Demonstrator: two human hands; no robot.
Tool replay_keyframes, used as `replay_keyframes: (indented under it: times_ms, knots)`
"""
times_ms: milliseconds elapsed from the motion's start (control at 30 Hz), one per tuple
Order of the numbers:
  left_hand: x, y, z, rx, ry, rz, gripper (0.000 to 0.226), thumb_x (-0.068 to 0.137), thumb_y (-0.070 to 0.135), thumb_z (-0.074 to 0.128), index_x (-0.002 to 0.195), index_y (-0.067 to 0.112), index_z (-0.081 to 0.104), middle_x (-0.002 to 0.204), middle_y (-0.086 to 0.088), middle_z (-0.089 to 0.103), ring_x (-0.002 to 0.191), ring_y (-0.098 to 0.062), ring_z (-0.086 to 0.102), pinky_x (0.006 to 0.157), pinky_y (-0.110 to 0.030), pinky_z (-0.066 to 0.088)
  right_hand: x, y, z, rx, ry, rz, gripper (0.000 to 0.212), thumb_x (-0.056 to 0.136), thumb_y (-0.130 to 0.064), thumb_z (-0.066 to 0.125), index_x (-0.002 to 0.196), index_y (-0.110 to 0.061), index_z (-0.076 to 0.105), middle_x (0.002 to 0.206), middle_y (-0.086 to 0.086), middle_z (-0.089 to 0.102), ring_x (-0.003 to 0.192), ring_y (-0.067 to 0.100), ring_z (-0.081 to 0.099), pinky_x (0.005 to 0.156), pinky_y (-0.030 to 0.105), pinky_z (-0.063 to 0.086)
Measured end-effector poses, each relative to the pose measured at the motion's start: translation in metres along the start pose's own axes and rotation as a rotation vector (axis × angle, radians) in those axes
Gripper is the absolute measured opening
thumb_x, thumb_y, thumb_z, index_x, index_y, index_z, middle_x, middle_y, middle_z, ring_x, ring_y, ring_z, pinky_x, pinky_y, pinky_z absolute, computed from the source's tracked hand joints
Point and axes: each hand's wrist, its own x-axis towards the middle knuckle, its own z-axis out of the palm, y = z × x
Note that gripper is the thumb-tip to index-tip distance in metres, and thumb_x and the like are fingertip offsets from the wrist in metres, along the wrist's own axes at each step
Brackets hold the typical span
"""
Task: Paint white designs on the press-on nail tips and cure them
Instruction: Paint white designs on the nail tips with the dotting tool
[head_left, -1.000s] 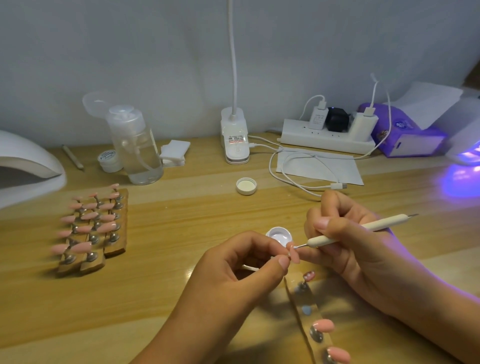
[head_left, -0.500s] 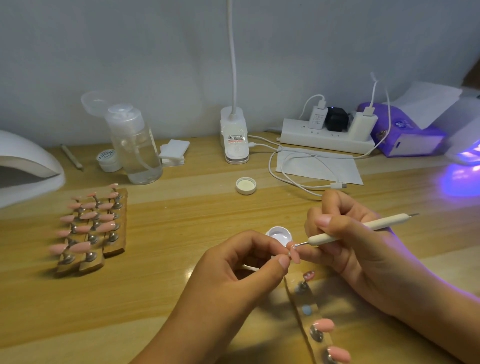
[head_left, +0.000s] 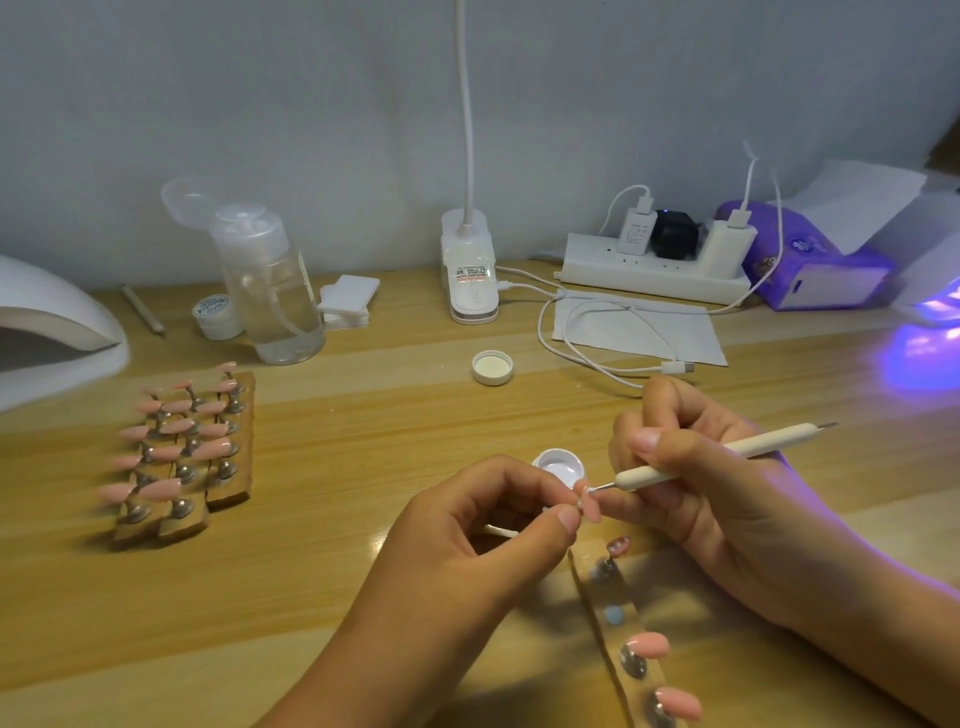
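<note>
My left hand (head_left: 483, 540) pinches a pink press-on nail tip (head_left: 590, 506) between thumb and forefinger, just in front of a small white pot of paint (head_left: 558, 466). My right hand (head_left: 691, 478) grips a white dotting pen (head_left: 722, 453) like a pencil, and its metal point touches the top of the pinched tip. Below the hands lies a wooden holder strip (head_left: 618, 644) with three pink tips standing on it and one bare blue spot. At the left, wooden holders (head_left: 182, 452) carry several more pink tips.
A white curing lamp (head_left: 52, 327) sits at the far left; a purple-lit lamp (head_left: 935, 317) glows at the right edge. Along the back stand a clear pump bottle (head_left: 270, 291), a small jar (head_left: 215, 317), white pads (head_left: 348, 301), a desk lamp base (head_left: 470, 275), a power strip (head_left: 654, 267) with cables, and a loose lid (head_left: 492, 367).
</note>
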Motion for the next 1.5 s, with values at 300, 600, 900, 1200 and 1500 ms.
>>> replay_keyframes:
  times_ms: [300,600,900,1200,1500]
  knots:
    - [0.0,0.001,0.0,0.005,0.002,0.005,0.025,0.068,0.042,0.068,0.082,0.021,0.072,0.082,0.006,0.073,0.073,-0.002,0.061,0.065,-0.016,0.048,0.0,0.0,-0.001,0.0,0.003,-0.005,0.021,0.066,-0.016,0.069,0.059,-0.017,0.05,0.061,0.002,0.043,0.054,0.008,0.048,0.059,0.027,0.057]
    - [0.0,0.0,0.0,0.001,-0.003,0.002,0.025,0.067,0.043,0.067,0.08,0.022,0.072,0.078,0.007,0.071,0.072,-0.004,0.06,0.065,-0.016,0.047,-0.001,-0.001,0.001,0.0,0.021,0.005,0.021,0.065,-0.012,0.069,0.057,-0.018,0.051,0.059,0.001,0.045,0.051,0.008,0.05,0.058,0.026,0.057]
    - [0.0,-0.001,0.0,-0.005,-0.006,0.006,0.024,0.066,0.043,0.067,0.078,0.023,0.072,0.08,0.007,0.072,0.071,-0.004,0.059,0.065,-0.017,0.047,0.0,-0.001,0.002,0.0,0.021,0.008,0.021,0.064,-0.015,0.069,0.057,-0.018,0.05,0.059,0.002,0.043,0.051,0.008,0.047,0.058,0.026,0.057]
    - [0.001,-0.002,0.001,0.014,0.008,-0.002,0.026,0.065,0.045,0.067,0.079,0.023,0.072,0.075,0.006,0.069,0.069,-0.006,0.057,0.064,-0.017,0.046,0.001,0.001,-0.003,0.033,-0.018,-0.002,0.021,0.07,-0.018,0.067,0.059,-0.018,0.049,0.056,0.0,0.042,0.048,0.007,0.048,0.06,0.03,0.058]
    - [0.001,0.001,0.0,-0.113,0.05,-0.006,0.019,0.064,0.041,0.067,0.075,0.026,0.072,0.069,0.011,0.067,0.063,-0.001,0.058,0.059,-0.013,0.046,0.011,0.001,-0.015,-0.126,0.006,-0.176,0.038,0.069,-0.054,0.079,0.077,-0.02,0.065,0.068,-0.005,0.055,0.065,0.008,0.055,0.085,0.028,0.053]
